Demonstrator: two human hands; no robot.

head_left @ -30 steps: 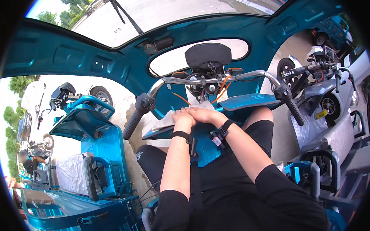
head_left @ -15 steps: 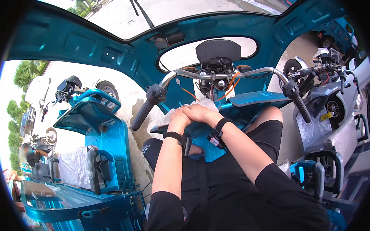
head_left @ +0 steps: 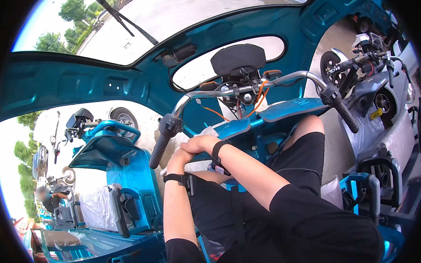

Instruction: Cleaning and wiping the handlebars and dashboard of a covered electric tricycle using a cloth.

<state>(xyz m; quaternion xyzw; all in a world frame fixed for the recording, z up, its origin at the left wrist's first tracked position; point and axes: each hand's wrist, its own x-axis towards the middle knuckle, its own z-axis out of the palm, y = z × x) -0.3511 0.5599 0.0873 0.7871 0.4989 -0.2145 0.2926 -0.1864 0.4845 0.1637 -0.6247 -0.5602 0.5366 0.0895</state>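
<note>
Beside the handlebar grip [head_left: 160,151], hands [head_left: 199,143] seemingly cover cloth [head_left: 210,131].

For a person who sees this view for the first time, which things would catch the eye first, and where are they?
Probably the wide chrome handlebar first, curving across the upper middle with a black grip at each end. Then the right hand, laid over the left hand, just beside the left grip. At the left, a bright blue vehicle with a plastic-covered seat also stands out.
</note>
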